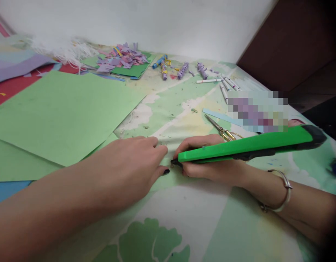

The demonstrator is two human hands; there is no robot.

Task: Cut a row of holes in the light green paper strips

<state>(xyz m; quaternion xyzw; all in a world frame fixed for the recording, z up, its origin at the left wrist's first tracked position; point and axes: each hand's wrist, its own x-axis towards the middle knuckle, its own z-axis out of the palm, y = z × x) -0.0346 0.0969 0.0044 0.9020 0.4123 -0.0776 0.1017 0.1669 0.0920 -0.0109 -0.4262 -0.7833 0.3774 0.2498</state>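
My right hand [203, 160] is wrapped round a green utility knife [244, 145] with black parts, its dark tip pointing left and down at the tablecloth. Just left of that tip, my left hand [135, 163] rests palm down on the patterned tablecloth [162, 225], fingers bent and the dark-nailed thumb spread apart from them. Nothing shows in my left hand. A tiny brownish bit [172, 166] lies at the tip, too small to name. Behind my right hand are scissors [222, 130] with gold handles. Large green sheets [64, 109] lie left of my left hand.
Shredded purple and pink paper [124, 56] sits on a green sheet at the back, near white strands [64, 51]. Rolled paper pieces [183, 70] and several markers [225, 85] lie behind. A light blue strip [219, 116] leads to a pixelated area at right.
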